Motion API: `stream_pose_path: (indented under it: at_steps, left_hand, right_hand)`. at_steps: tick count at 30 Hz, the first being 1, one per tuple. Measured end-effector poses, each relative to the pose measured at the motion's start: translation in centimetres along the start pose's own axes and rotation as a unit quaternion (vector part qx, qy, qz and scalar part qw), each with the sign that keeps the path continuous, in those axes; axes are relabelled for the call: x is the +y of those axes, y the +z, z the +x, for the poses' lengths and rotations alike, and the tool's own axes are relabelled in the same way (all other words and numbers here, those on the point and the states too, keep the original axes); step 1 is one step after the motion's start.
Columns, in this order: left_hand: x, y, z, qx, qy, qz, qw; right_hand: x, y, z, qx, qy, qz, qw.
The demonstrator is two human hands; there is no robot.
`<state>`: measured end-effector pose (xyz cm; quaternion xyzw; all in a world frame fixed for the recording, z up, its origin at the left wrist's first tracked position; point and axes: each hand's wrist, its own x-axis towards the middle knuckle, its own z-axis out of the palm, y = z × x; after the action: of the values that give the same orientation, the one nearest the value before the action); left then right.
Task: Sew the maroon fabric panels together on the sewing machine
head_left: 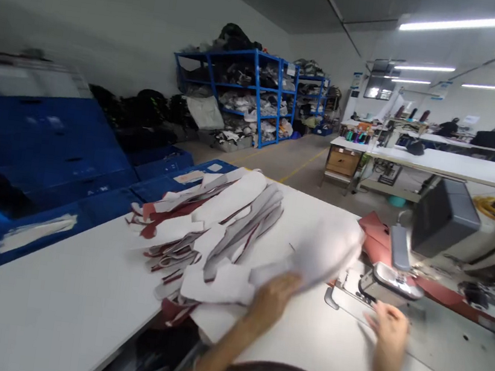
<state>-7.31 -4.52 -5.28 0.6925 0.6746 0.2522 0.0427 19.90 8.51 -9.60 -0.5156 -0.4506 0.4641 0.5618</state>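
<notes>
My left hand (276, 296) is closed on a light grey fabric piece (327, 251), smeared by motion, which spreads over the white table toward the sewing machine. Beside that hand lies a loose pile of cut fabric strips (224, 225), pale on one face and dark red on the other. My right hand (390, 332) is just in front of the sewing machine head (389, 283), its fingers bent and slightly apart. Nothing shows between them, though the hand is a little blurred. Red fabric (377, 236) lies behind the machine.
The white tabletop (54, 300) runs along the front. Blue crates (48, 141) stand at the left, and blue shelves (255, 89) full of bundles stand behind. A grey box-shaped machine part (444, 217) rises at the right. Farther back is another white worktable (451, 165).
</notes>
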Motion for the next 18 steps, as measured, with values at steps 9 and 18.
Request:
stream_pose_path:
  at_steps: [9, 18]
  left_hand:
    - [3.1, 6.2, 1.9, -0.116, -0.161, 0.018, 0.98]
    - [3.6, 4.0, 4.9, -0.147, -0.051, -0.116, 0.981]
  right_hand:
    - [1.1, 2.4, -4.4, -0.131, 0.082, 0.015, 0.988]
    - [-1.6, 2.3, -4.8, -0.137, -0.019, -0.086, 0.987]
